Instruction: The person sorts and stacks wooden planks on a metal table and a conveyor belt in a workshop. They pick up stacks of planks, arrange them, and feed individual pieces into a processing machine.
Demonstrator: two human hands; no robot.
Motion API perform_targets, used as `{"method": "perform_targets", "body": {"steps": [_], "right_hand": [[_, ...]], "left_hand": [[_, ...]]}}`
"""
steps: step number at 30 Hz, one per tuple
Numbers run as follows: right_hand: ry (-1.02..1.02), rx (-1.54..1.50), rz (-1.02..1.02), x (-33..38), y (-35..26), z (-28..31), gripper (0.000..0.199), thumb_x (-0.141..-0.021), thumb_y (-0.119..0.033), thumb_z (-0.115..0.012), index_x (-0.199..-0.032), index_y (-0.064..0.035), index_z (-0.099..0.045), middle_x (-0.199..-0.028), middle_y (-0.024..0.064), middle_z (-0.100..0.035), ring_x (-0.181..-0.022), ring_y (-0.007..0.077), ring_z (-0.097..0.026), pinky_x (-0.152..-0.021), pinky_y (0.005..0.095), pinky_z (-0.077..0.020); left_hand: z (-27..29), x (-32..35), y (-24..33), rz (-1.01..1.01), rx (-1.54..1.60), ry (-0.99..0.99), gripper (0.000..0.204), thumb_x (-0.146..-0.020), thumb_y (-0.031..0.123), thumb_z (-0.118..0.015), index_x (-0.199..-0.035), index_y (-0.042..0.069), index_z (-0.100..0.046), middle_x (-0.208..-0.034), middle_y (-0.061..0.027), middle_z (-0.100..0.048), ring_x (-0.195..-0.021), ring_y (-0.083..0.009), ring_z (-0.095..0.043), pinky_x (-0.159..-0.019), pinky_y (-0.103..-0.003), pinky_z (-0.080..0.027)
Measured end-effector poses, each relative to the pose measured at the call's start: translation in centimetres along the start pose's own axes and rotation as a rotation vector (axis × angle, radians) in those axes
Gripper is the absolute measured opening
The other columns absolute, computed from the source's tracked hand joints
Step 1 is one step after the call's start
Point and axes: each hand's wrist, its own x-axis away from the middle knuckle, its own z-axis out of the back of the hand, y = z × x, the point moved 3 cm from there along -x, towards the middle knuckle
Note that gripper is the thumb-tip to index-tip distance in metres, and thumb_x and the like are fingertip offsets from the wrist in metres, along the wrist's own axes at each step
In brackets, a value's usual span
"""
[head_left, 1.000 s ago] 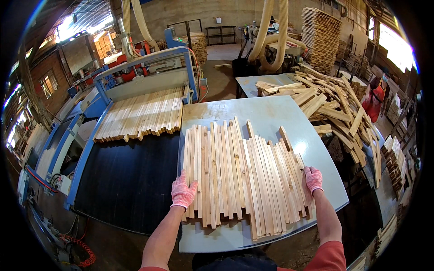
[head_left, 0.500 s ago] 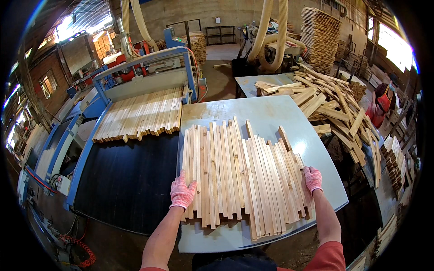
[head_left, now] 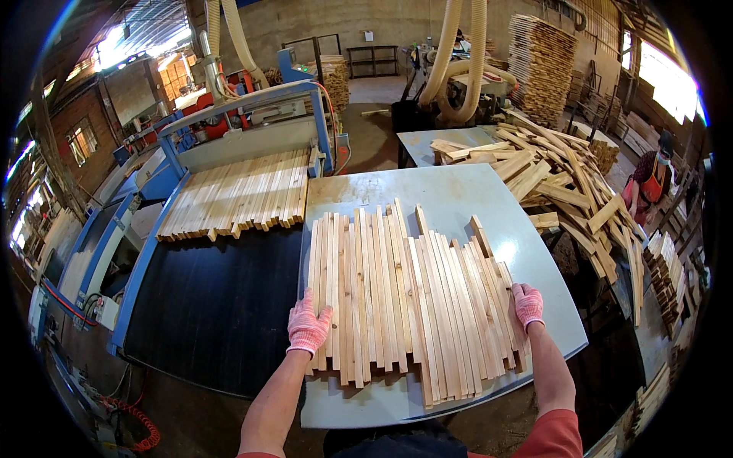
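Note:
A row of pale wooden strips point(head_left: 412, 298) lies side by side on the grey-white tabletop point(head_left: 366, 183), their ends uneven. My left hand point(head_left: 308, 324), in a pink-and-white knit glove, grips the row's left side, with the thumb over the outer strips. At the opposite side my right hand point(head_left: 527, 305), gloved the same way, is closed against the outermost strip. Its fingertips are partly hidden by the wood. The row sits between both hands, and a few strips stick out beyond the rest at the far end.
Left of the table runs a black conveyor belt point(head_left: 214, 305) in a blue-framed machine point(head_left: 244, 99), with more wooden strips point(head_left: 237, 191) on it. A jumbled heap of boards point(head_left: 565, 179) lies at the back right. A person in a red apron point(head_left: 651, 179) stands beyond it.
My hands and the strips between them hold almost the same place. At the far right, the person has become more upright and shows more fully.

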Motion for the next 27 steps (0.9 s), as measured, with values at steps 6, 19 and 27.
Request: {"method": "perform_targets", "body": {"steps": [6,19,27], "right_hand": [[0.009,-0.01,0.014,0.0,0.1,-0.1,0.045,-0.102,-0.04,-0.062,-0.114,0.0,-0.078,-0.105,0.0265,-0.076,-0.103,0.042,-0.073,-0.094,0.0456,-0.0546],[-0.028,0.004,-0.015,0.3,-0.7,0.5,0.046,-0.103,-0.044,-0.06,-0.116,-0.0029,-0.077,-0.11,0.0248,-0.076,-0.107,0.0422,-0.072,-0.096,0.0455,-0.0541],[-0.032,0.002,-0.007,0.1,-0.3,0.3,0.047,-0.103,-0.044,-0.06,-0.116,-0.003,-0.077,-0.109,0.025,-0.076,-0.107,0.0427,-0.072,-0.096,0.0463,-0.0539]], "left_hand": [[-0.4,-0.1,-0.5,-0.006,-0.008,0.004,0.081,-0.095,0.044,-0.07,-0.16,0.006,-0.04,-0.144,-0.0266,-0.057,-0.129,-0.043,-0.056,-0.115,-0.049,-0.042],[0.2,0.0,0.1,0.006,0.0,0.006,0.082,-0.095,0.045,-0.07,-0.16,0.004,-0.041,-0.144,-0.026,-0.058,-0.129,-0.0421,-0.056,-0.115,-0.048,-0.042],[-0.3,-0.2,-0.3,0.002,-0.011,0.001,0.083,-0.094,0.045,-0.071,-0.16,0.004,-0.04,-0.144,-0.0262,-0.058,-0.13,-0.0422,-0.055,-0.116,-0.048,-0.042]]}}
